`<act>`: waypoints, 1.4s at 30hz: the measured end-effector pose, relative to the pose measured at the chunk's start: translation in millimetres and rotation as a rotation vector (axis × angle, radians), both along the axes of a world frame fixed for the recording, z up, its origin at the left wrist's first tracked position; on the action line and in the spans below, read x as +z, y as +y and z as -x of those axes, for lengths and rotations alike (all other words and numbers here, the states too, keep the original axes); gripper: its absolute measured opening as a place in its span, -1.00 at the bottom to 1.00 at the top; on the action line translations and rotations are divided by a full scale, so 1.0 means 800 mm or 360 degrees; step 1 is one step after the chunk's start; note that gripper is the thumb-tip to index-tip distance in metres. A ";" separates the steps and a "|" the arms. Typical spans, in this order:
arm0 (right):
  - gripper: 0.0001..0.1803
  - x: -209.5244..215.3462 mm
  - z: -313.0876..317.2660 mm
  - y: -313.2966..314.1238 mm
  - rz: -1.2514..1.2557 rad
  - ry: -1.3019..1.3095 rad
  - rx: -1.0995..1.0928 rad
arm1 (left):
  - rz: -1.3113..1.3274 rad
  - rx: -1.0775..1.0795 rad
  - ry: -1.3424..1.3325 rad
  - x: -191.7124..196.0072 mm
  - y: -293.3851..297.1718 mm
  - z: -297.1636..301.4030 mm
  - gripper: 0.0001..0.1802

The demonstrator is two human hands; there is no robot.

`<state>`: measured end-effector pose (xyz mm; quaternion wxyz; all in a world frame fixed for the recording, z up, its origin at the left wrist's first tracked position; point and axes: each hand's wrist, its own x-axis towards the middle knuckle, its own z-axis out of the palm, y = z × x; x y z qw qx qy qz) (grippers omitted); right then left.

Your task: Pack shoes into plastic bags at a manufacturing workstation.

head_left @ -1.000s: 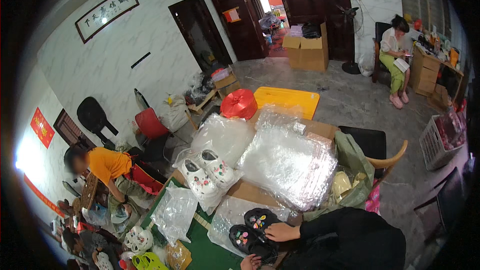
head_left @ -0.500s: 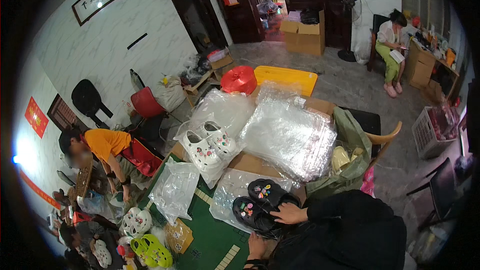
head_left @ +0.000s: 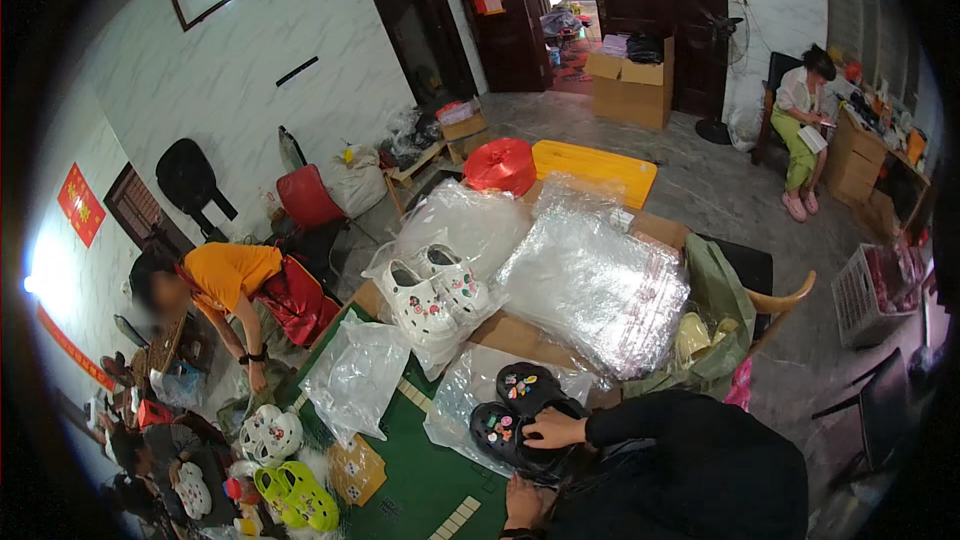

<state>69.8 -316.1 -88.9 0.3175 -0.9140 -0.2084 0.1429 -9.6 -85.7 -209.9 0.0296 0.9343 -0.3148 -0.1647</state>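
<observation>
A pair of black clogs (head_left: 502, 434) with colourful charms lies on a clear plastic bag (head_left: 455, 395) at the green table's near edge. My right hand (head_left: 556, 429), in a black sleeve, reaches over the clogs, its fingers bent at the opening of one. Below it, my left hand (head_left: 523, 502) is close to the heel end, fingers curled together; what they pinch is hidden. Farther off, white clogs (head_left: 432, 302) with charms sit in a clear bag. Beside them lies another clear bag (head_left: 357, 372).
A stack of clear bags (head_left: 600, 285), a red roll (head_left: 500, 168) and a yellow board (head_left: 600, 172) lie at the far side. Lime clogs (head_left: 298, 496) and white clogs (head_left: 271, 435) stand at left. A person in orange (head_left: 235, 275) bends there; another sits at far right.
The view has shifted, so the room appears slightly right and lower. My right hand's fingers have drawn in from lying spread on the clog to bending at its opening. My left hand stays low.
</observation>
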 end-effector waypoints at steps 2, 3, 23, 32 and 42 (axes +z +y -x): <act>-0.64 -0.016 -0.002 -0.002 -0.0305 0.0176 0.0100 | 0.0021 0.0025 -0.0003 -0.006 0.000 0.000 -0.47; -0.64 -0.023 0.000 -0.007 -0.0221 0.0130 0.0217 | 0.0042 0.0037 -0.0005 -0.008 -0.001 0.002 -0.46; -0.55 -0.020 -0.027 -0.075 -0.0277 0.0120 -0.0010 | 0.0056 0.0162 -0.0456 0.090 -0.049 0.010 -0.43; -0.66 0.051 -0.013 -0.204 -0.0233 0.0097 -0.0065 | 0.0209 -0.0032 -0.0207 0.063 -0.081 -0.003 -0.55; -0.70 0.078 0.023 -0.275 -0.0135 0.0289 -0.0188 | 0.0209 0.0214 -0.0153 0.068 -0.091 -0.001 -0.49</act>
